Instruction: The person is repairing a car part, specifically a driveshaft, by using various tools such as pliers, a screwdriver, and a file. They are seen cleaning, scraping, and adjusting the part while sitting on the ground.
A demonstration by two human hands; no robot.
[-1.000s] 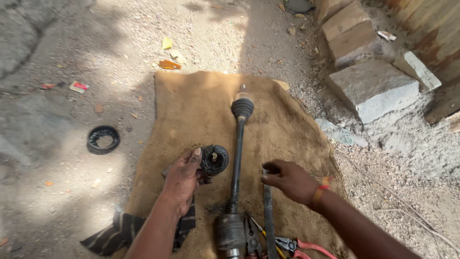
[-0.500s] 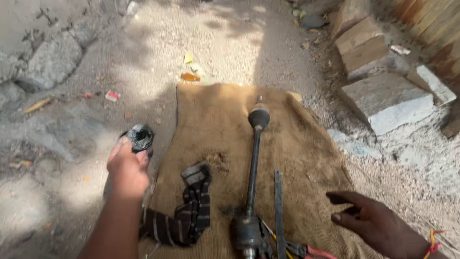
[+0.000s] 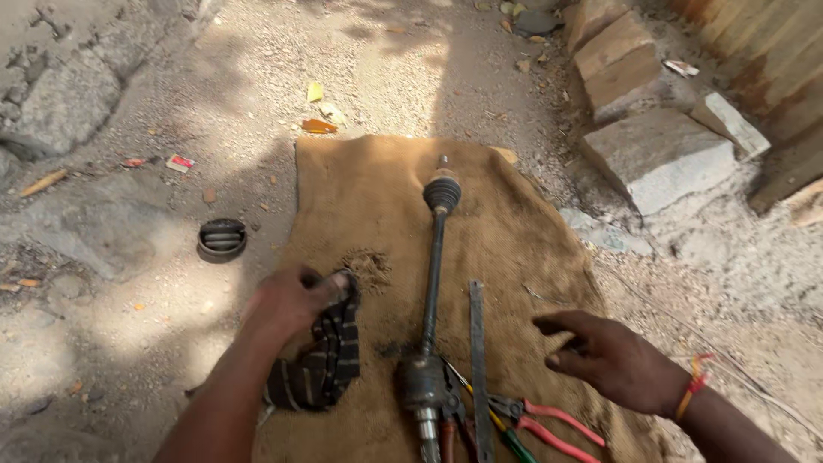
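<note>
Head view: left hand [image 3: 291, 302] sits at lower left of centre, fingers curled down on the upper end of a dark striped cloth rag [image 3: 321, 356] lying on the tan burlap sack [image 3: 369, 189]. Motion blur there, so I can't tell whether the fingers are clamped on the rag or only pressing it. Right hand [image 3: 613, 356] hovers at lower right, fingers spread apart, holding nothing, fingertips pointing toward frame centre. Between the two hands lies a long dark steel drive shaft [image 3: 433, 274], long axis running nearly straight up the frame: ribbed black rubber boot [image 3: 442, 194] at the upper end, bulky greasy metal joint [image 3: 420, 381] at the lower end near the bottom edge. The shaft lies right of the left hand and left of the right hand. The left hand is nearer, with the rag's edge just beside the joint; the right hand is set further off. A flat narrow steel bar [image 3: 477, 360] lies parallel to the shaft, between it and the right hand, so the bar is what the right fingertips are closest to. Red-handled pliers [image 3: 549, 420] lie below it near the bottom edge. A round black rubber ring part [image 3: 222, 239] sits on the dirt at left, off the sack and well apart from both hands. Grey stone blocks [image 3: 660, 154] are at upper right.
</note>
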